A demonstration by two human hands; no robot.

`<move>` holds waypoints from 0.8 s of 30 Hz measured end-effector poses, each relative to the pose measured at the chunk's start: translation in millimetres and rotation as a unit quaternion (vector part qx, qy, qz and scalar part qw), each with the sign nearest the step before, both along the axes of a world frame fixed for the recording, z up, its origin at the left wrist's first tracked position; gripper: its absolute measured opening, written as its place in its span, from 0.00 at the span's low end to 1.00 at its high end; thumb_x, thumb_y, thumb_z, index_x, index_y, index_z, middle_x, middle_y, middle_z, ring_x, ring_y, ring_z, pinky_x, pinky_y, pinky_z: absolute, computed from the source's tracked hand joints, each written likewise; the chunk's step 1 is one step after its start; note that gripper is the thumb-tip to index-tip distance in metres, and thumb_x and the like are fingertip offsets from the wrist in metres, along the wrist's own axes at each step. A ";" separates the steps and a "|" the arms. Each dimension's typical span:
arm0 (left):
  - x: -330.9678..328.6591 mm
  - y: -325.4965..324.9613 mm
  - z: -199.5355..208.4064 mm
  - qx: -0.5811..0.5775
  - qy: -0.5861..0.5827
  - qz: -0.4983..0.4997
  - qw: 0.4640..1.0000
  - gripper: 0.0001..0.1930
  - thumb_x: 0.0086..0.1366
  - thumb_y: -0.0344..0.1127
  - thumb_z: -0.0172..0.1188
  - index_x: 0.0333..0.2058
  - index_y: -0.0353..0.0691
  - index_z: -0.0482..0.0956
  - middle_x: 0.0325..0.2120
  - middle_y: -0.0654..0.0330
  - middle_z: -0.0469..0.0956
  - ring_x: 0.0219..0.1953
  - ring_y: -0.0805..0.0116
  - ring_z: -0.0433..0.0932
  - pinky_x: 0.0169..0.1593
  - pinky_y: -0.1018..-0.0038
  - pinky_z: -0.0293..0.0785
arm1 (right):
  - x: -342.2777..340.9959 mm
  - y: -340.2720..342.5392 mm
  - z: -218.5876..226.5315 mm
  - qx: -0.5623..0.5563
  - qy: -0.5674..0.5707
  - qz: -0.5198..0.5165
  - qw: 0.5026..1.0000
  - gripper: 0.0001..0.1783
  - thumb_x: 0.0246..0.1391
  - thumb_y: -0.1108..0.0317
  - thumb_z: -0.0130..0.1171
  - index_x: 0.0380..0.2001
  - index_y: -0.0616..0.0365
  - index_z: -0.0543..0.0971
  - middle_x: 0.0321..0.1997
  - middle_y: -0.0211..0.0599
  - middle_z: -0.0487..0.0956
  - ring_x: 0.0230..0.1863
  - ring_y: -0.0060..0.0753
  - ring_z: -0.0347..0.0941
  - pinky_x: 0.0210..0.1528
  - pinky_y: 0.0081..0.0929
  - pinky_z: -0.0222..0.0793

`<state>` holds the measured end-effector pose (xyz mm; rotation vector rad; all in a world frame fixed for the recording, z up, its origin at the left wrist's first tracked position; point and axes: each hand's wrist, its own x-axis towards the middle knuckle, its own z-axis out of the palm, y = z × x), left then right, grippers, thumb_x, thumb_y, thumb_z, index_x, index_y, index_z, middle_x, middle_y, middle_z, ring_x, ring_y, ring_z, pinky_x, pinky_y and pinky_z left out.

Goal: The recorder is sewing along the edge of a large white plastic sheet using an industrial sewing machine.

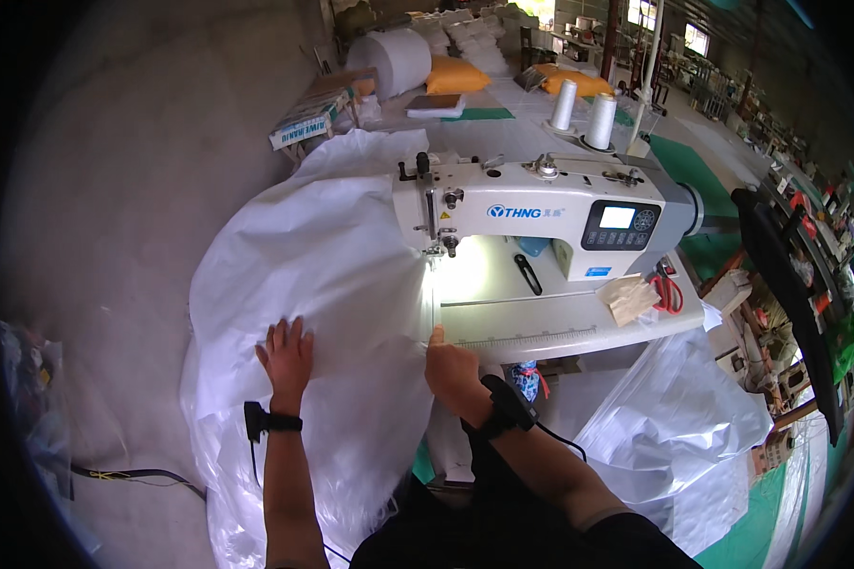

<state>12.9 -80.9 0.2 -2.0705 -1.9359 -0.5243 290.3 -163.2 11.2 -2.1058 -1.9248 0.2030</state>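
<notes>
A large white sheet [285,256] with a slight sheen drapes over the left side of the sewing table and hangs down toward me. My left hand [287,358] lies on it, fingers spread. My right hand [451,370] is curled at the table's front edge, its fingers closed on the right border of the sheet, in line with the needle. That border runs up to the lit needle area of a white sewing machine [531,213]. The machine's head hides where the sheet continues behind the needle.
Black thread snips [528,274], a tan scrap [628,299] and red-handled scissors [669,292] lie on the machine bed. Two white thread cones [600,121] stand behind it. More white sheeting [674,427] hangs at the right. A big white roll [389,62] sits at the back.
</notes>
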 end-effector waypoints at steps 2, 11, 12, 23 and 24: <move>-5.7 18.6 -2.4 0.011 -0.007 -0.016 1.000 0.21 0.64 0.49 0.50 0.54 0.54 0.70 0.55 0.58 0.66 0.60 0.53 0.61 0.58 0.38 0.51 | 1.5 7.7 0.2 0.014 -0.020 0.010 1.000 0.31 0.47 0.72 0.50 0.57 0.72 0.63 0.26 0.43 0.80 0.27 0.41 0.79 0.29 0.33 0.74; -4.6 73.0 10.3 -0.019 -0.035 -0.051 0.998 0.21 0.64 0.49 0.49 0.53 0.51 0.72 0.56 0.53 0.66 0.60 0.53 0.61 0.58 0.39 0.52 | 12.8 55.9 2.5 0.021 -0.068 0.020 0.997 0.27 0.49 0.71 0.48 0.55 0.70 0.67 0.24 0.39 0.80 0.23 0.37 0.78 0.24 0.33 0.72; -3.2 77.5 10.2 -0.027 -0.043 -0.050 0.997 0.21 0.64 0.49 0.49 0.53 0.51 0.72 0.56 0.53 0.66 0.60 0.53 0.61 0.58 0.39 0.52 | 13.3 59.7 1.4 0.015 -0.070 0.015 0.997 0.27 0.50 0.71 0.47 0.55 0.70 0.67 0.23 0.39 0.79 0.23 0.38 0.77 0.24 0.33 0.71; -4.7 108.1 4.9 0.017 -0.035 -0.057 0.998 0.19 0.63 0.49 0.51 0.50 0.49 0.75 0.53 0.54 0.69 0.58 0.54 0.64 0.55 0.42 0.57 | 29.4 99.1 -2.3 0.046 -0.026 0.037 0.998 0.15 0.52 0.73 0.46 0.42 0.69 0.73 0.28 0.45 0.79 0.29 0.44 0.78 0.30 0.36 0.73; -5.6 108.5 5.0 0.021 -0.042 -0.057 0.997 0.19 0.63 0.49 0.51 0.50 0.49 0.75 0.53 0.54 0.69 0.58 0.54 0.64 0.55 0.42 0.57 | 30.0 100.6 -2.8 0.045 -0.039 0.042 0.997 0.15 0.52 0.73 0.46 0.41 0.69 0.74 0.29 0.46 0.79 0.29 0.45 0.78 0.30 0.37 0.73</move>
